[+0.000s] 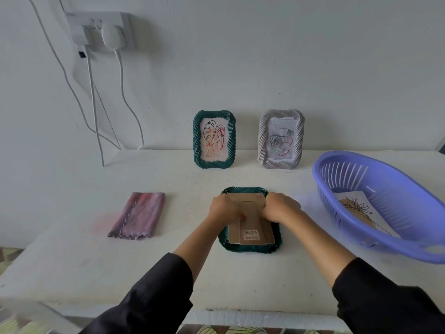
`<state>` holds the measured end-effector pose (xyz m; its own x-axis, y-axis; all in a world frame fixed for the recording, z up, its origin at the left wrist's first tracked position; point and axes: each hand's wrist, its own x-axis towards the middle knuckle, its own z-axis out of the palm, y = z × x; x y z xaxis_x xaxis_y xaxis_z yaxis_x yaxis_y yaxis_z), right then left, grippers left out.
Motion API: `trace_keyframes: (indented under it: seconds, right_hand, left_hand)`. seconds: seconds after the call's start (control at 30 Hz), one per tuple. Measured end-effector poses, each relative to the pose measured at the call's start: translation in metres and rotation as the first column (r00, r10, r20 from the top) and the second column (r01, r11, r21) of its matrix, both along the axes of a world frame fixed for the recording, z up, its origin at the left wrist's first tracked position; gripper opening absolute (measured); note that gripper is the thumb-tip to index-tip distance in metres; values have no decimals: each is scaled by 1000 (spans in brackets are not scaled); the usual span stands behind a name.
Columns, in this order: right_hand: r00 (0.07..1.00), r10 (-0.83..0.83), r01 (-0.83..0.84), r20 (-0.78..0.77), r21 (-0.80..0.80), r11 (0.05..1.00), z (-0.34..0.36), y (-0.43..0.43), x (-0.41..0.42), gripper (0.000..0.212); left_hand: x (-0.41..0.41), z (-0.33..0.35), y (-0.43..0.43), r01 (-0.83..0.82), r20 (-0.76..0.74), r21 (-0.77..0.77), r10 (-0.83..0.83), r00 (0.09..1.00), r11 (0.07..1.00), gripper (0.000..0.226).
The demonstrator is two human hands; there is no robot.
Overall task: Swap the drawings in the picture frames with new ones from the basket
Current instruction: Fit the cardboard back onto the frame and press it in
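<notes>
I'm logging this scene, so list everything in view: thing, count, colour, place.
standing frames: 2, green and silver-grey, against the wall
face-down frame: 1, green with brown backing, table centre
basket: 1, purple, right
drawing: 1, white with a line plant, in the basket
cloth: 1, pink-purple, folded, left
table: 1, white
socket with plugs: 1, white, wall, cables hanging
left hand, right hand: on the face-down frame's backing, dark sleeves
</notes>
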<state>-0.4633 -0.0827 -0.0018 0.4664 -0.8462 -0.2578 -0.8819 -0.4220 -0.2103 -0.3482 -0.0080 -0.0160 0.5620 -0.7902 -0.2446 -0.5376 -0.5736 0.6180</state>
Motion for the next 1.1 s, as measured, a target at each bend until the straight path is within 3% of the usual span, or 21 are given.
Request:
trace_keyframes:
  seconds: [0.07,0.27,0.47,0.63,1.0,1.1]
  right_hand:
    - [999,-16,14,51,43,999,-3,-4,-6,10]
    - [973,-126,103,193,127,987,-6,-9,-27,25]
    - [960,-166,120,225,202,972,-10,-3,-40,43]
    - [966,-153,105,209,223,969,-16,5,-38,44]
    - [946,-205,160,253,188,969,-22,9,-36,32]
    - [943,-220,172,249,199,965,-22,10,-38,39]
  left_hand:
    - [2,0,0,-26,-31,-8,26,999,1000,38]
    - [21,-8,3,-117,31,-42,118,993,992,6]
    - [28,-6,19,-95,-105,65,101,989,993,20]
    - [24,-2,23,-67,-238,87,86,968,994,32]
    - [24,-4,28,-42,-244,77,60,968,996,40]
    - [27,-7,28,-29,-223,82,46,974,996,31]
